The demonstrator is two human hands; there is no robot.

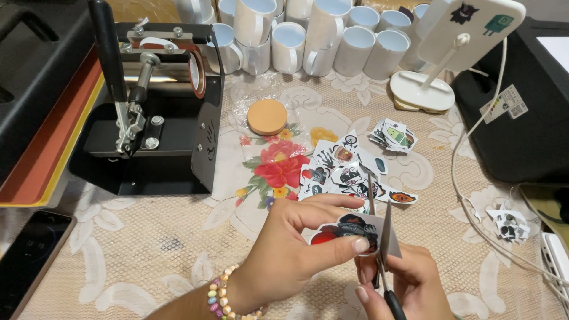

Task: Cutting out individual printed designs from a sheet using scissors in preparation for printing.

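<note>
Holding a small printed paper picture [347, 230], the left hand [290, 249] pinches it between thumb and fingers, low in the view at about 6 o'clock. The right hand [409, 281] is closed around the black handles of a pair of scissors [379, 237]. The blades point up toward 12 o'clock and sit right at the paper's right edge.

The paper looks thin and very light. It would bend and flop easily, and it could tear or crumple if squeezed hard. A good place to hold it is the part away from the blades, close enough to keep it flat.

A pile of cut-out pictures [347, 172] lies on the lace tablecloth [148, 237] just above the hands. At 11 o'clock stands a black mug press [160, 112]. White mugs [308, 35] line the far edge at 12 o'clock. A round tan lid [267, 117] rests between the press and the pile.
</note>
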